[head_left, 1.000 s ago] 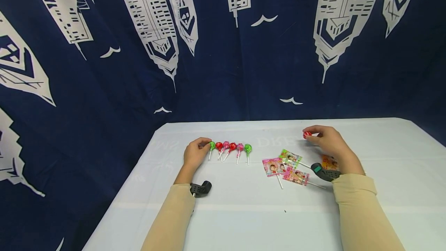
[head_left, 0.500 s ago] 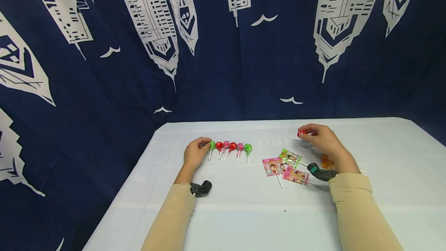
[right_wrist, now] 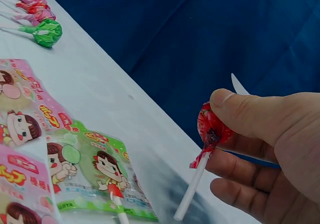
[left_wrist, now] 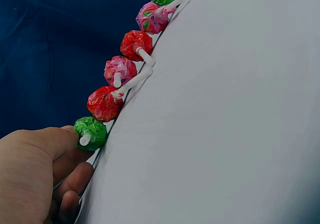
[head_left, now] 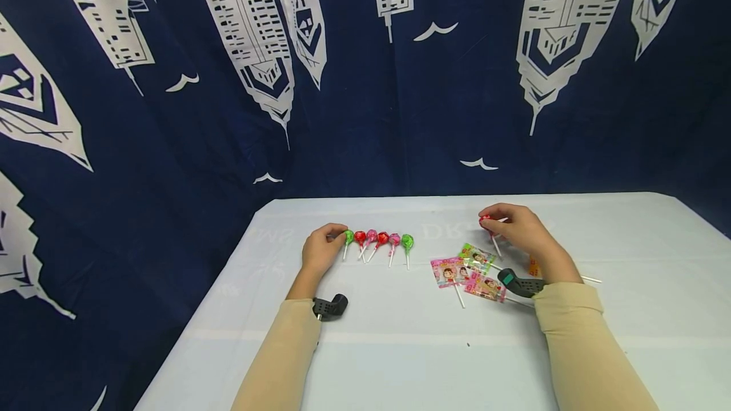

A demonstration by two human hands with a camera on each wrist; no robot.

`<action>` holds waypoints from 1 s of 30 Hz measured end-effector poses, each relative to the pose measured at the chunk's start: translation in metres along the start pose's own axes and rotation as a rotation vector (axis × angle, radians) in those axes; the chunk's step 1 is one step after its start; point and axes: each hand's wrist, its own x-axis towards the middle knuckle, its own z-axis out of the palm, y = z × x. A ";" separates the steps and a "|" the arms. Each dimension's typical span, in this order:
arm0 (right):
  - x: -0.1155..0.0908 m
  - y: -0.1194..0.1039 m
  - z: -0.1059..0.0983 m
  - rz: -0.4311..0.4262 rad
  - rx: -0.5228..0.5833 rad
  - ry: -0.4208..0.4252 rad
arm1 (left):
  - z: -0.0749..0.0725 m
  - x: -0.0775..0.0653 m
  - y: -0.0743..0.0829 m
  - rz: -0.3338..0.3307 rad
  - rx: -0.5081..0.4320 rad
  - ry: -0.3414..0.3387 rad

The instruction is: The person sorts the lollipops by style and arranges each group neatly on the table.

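My left hand (head_left: pixel 321 250) is at the left end of a row of round wrapped lollipops, its fingertips pinching the green lollipop (left_wrist: pixel 91 134) there. Beside that one in the row come a red lollipop (left_wrist: pixel 105 104), a pink one (left_wrist: pixel 120 70), another red (left_wrist: pixel 136 45), another pink (left_wrist: pixel 152 17) and, at the right end, a green lollipop (head_left: pixel 407 242). My right hand (head_left: pixel 521 228) holds a red lollipop (right_wrist: pixel 210 128) by its head between thumb and fingers, the white stick slanting down. Its shadow falls on the table below.
Flat packaged lollipops lie in front of my right hand: a green packet (head_left: pixel 477 257), a pink packet (head_left: pixel 448 271) and a second pink packet (head_left: pixel 485 286). An orange packet (head_left: pixel 533 267) is partly hidden by my right wrist. The white table (head_left: pixel 400 360) meets a dark blue curtain (head_left: pixel 365 144).
My right hand has moved left with the red lollipop, and the lollipop's stick now shows pointing down. My left hand stays at the end of the row.
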 end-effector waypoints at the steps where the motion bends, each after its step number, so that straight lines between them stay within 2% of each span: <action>1: 0.000 -0.001 0.000 0.001 0.005 0.003 | 0.000 0.000 0.000 0.000 0.000 0.000; 12: 0.006 -0.004 0.006 -0.044 0.055 0.006 | -0.001 0.000 0.003 -0.005 -0.002 0.000; 19: 0.008 -0.010 0.012 -0.034 0.060 -0.007 | 0.000 0.000 0.003 -0.013 0.003 0.002; 30: 0.009 -0.016 0.024 -0.116 0.074 -0.005 | 0.000 -0.001 0.003 -0.018 -0.010 -0.002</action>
